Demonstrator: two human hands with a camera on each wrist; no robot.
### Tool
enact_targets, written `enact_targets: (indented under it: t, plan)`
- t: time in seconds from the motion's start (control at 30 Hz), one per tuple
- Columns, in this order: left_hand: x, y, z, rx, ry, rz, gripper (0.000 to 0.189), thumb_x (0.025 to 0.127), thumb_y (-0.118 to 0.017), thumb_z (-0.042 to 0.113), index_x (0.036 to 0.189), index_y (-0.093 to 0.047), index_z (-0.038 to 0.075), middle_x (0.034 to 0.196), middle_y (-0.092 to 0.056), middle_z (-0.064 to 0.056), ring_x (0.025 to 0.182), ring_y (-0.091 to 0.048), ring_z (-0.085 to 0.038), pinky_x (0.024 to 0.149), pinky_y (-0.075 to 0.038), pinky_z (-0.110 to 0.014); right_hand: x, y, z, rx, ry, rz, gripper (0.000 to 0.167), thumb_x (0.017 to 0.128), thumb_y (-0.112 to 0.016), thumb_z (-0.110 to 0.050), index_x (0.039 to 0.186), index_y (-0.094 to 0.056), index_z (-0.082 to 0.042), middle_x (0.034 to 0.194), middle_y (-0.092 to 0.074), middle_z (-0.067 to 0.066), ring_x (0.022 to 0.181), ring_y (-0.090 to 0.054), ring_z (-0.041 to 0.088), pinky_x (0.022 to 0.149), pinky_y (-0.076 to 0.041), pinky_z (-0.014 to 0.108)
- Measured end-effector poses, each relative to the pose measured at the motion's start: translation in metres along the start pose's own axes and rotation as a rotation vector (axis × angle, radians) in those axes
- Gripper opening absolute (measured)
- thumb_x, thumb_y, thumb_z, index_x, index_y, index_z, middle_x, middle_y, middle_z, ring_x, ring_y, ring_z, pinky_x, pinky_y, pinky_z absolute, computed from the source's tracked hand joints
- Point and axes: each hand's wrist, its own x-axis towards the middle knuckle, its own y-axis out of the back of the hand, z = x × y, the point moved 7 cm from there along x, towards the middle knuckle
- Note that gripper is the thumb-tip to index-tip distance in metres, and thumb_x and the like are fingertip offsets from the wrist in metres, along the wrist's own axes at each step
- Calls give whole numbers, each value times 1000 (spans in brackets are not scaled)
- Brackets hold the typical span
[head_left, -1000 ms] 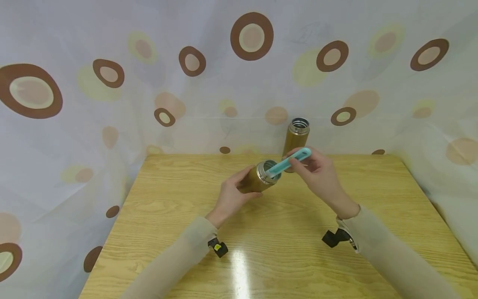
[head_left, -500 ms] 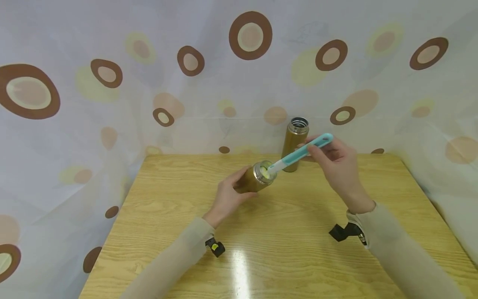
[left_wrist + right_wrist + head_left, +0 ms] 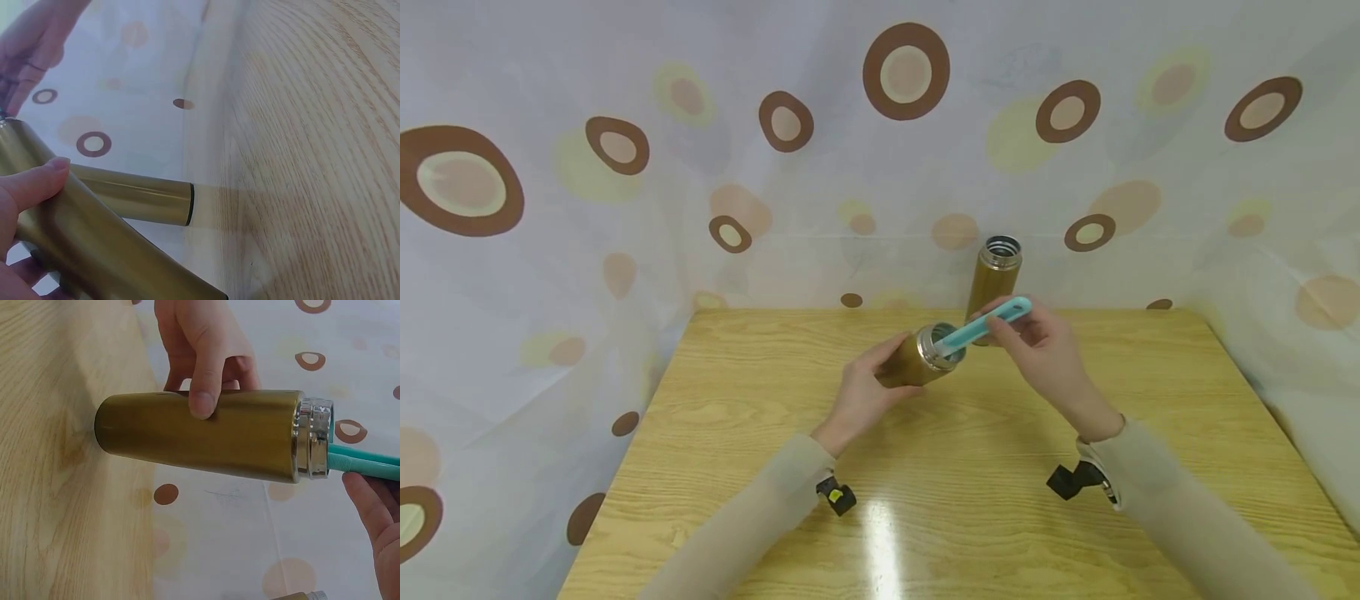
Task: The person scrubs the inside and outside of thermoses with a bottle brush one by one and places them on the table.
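Observation:
My left hand [image 3: 862,392] grips a gold thermos bottle [image 3: 910,364] round its body. The bottle is tilted, its open steel mouth towards the right hand. In the left wrist view the thumb lies across the gold wall [image 3: 119,250]. My right hand [image 3: 1048,358] pinches the teal handle of a bottle brush [image 3: 977,327], which goes into the mouth; the brush head is hidden inside. The right wrist view shows the bottle [image 3: 206,434] side-on, the handle [image 3: 362,464] entering past the threaded steel neck [image 3: 315,437].
A second gold thermos bottle [image 3: 997,271] stands upright and uncapped at the back of the wooden table [image 3: 760,500], behind the right hand. A white curtain [image 3: 820,192] with brown ring patterns hangs along the back and both sides.
Half a second ago my right hand had drawn the brush up and right, its pale head showing at the mouth. Now the brush is back deep in the bottle; the left hand has barely moved.

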Motion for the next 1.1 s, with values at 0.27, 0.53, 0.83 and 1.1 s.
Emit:
enact_targets:
  t: [0.27,0.53,0.83,1.1]
  plan:
    - [-1,2,-2,-17,9,-11,78,80,-91,7,150,-57,14,149,-60,-6,136,-57,-26,114,-46,-46,1,7,-6,48,-18,-15,18,103,-57,7,117,-59,17,112,-75,6,97,-75,15,84,-62,32]
    - [-1,7,-9,12,5,5,79,81,-91,11,151,-56,17,150,-59,-4,137,-56,-26,115,-45,-45,10,28,-28,118,63,86,19,101,-57,10,115,-59,23,106,-76,19,95,-77,20,82,-62,36]
    - [-1,6,-4,25,-11,10,79,79,-92,9,150,-57,15,149,-59,-4,138,-55,-26,115,-44,-45,2,12,-9,56,13,50,18,103,-57,7,116,-59,20,109,-77,10,97,-76,16,83,-62,32]
    - [-3,2,0,21,-15,-6,78,79,-91,7,150,-57,14,149,-60,-5,137,-56,-26,114,-45,-44,-5,-7,9,3,-22,-11,18,103,-57,6,118,-65,13,112,-76,5,97,-76,14,84,-62,35]
